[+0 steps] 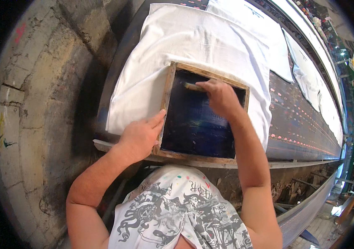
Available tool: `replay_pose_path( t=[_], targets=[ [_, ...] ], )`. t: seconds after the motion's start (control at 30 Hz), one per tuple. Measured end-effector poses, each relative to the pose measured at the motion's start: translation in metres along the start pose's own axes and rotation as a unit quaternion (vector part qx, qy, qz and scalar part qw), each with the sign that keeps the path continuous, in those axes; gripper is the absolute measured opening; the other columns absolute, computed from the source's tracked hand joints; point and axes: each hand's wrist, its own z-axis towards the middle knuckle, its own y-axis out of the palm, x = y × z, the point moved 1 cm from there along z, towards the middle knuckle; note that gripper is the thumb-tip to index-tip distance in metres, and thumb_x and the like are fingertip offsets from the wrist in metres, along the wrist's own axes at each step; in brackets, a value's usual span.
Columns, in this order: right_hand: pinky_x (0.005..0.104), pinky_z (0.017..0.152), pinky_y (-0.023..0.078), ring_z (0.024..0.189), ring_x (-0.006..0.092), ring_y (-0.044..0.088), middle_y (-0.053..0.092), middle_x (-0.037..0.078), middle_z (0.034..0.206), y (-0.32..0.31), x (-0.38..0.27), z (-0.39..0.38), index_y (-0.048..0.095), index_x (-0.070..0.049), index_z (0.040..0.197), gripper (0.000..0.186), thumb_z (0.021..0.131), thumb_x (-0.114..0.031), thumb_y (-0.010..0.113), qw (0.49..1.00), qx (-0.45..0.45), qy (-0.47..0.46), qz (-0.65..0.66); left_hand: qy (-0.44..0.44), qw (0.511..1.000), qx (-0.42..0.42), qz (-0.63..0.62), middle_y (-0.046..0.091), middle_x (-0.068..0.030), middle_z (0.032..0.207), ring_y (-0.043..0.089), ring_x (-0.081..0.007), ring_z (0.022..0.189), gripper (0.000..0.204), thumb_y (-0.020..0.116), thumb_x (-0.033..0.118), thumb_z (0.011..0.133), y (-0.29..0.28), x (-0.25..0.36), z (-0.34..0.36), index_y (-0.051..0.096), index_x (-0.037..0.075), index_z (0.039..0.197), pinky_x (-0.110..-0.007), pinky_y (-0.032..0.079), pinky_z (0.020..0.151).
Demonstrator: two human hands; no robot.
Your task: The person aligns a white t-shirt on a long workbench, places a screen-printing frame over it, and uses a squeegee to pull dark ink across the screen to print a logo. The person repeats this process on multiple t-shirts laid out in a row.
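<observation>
A wooden screen-printing frame (pixel 207 159) lies on a white cloth (pixel 189 33); its mesh (pixel 197 124) is dark blue and looks wet in places. My left hand (pixel 141 135) grips the frame's left side, its fingertips on the wooden rim. Inside the frame, near its far side, my right hand (pixel 221 96) is closed around a squeegee (pixel 194 86) with a pale wooden edge. Most of the squeegee is hidden by the hand and the dark surface.
The long dark table (pixel 293 124) carries small reddish marks. More white cloths (pixel 305 70) lie along it to the right. A stained concrete wall (pixel 32 124) rises on the left. A pale ledge (pixel 106 145) runs along the table's near edge, with clutter below it.
</observation>
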Motion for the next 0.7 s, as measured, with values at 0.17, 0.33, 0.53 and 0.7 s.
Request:
replay_pose_path(
  t=[0.17,0.33,0.53,0.7],
  targets=[
    [0.0506,0.106,0.054,0.124,0.0369,0.075,0.08,0.018,0.135,0.032,-0.041,-0.08,0.078,-0.011,0.142,0.056,0.088,0.005,0.07,0.997,0.027,-0.07,-0.018,-0.002,1.0,-0.02,-0.003,0.041,-0.0141,0.184,0.074,-0.0372,0.121,0.074,0.089,0.017,0.091,0.0,0.0,0.0,0.062,-0.005,0.156,-0.051,0.06,0.097],
    [0.0538,0.112,0.053,0.13,0.0373,0.072,0.075,0.017,0.144,0.04,-0.081,-0.141,0.073,-0.01,0.148,0.056,0.093,-0.005,0.07,0.998,0.006,-0.066,-0.011,0.001,0.999,-0.009,-0.034,0.041,-0.0159,0.184,0.076,-0.0352,0.121,0.073,0.089,0.017,0.091,0.003,-0.002,0.001,0.062,-0.006,0.155,-0.05,0.061,0.096],
    [0.0496,0.104,0.059,0.121,0.0369,0.076,0.081,0.015,0.127,0.012,-0.08,-0.133,0.08,-0.006,0.134,0.054,0.081,0.002,0.077,0.997,-0.049,-0.057,0.036,-0.006,1.0,-0.027,0.004,0.044,-0.0168,0.183,0.078,-0.0377,0.111,0.074,0.089,0.017,0.09,-0.001,-0.002,0.004,0.062,-0.006,0.155,-0.05,0.062,0.091],
    [0.054,0.094,0.062,0.104,0.0418,0.078,0.082,0.019,0.107,-0.011,-0.023,-0.057,0.084,-0.004,0.121,0.041,0.085,0.005,0.068,0.996,-0.034,-0.065,0.046,0.002,1.0,-0.004,-0.006,0.043,-0.0162,0.183,0.079,-0.038,0.107,0.075,0.089,0.017,0.09,0.001,-0.001,0.003,0.062,-0.007,0.155,-0.049,0.062,0.089]
  ],
)
